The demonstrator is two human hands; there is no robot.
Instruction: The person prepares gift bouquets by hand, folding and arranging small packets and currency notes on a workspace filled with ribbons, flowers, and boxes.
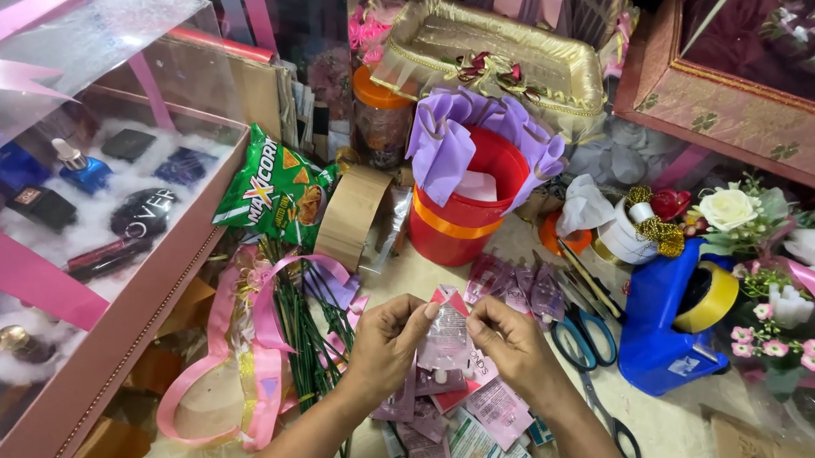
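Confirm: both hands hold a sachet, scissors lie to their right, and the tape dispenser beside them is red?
Not quite. In the head view the tape dispenser is blue, not red. The rest holds: left hand and right hand pinch a sachet, with scissors to their right.

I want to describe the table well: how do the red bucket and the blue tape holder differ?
The red bucket is round, stands upright with its mouth open and has purple ribbon over its rim; the blue tape holder is blocky and carries a yellow tape roll. The bucket stands further back, beyond both hands; the tape holder sits closer, beside the right hand. Both look like plastic.
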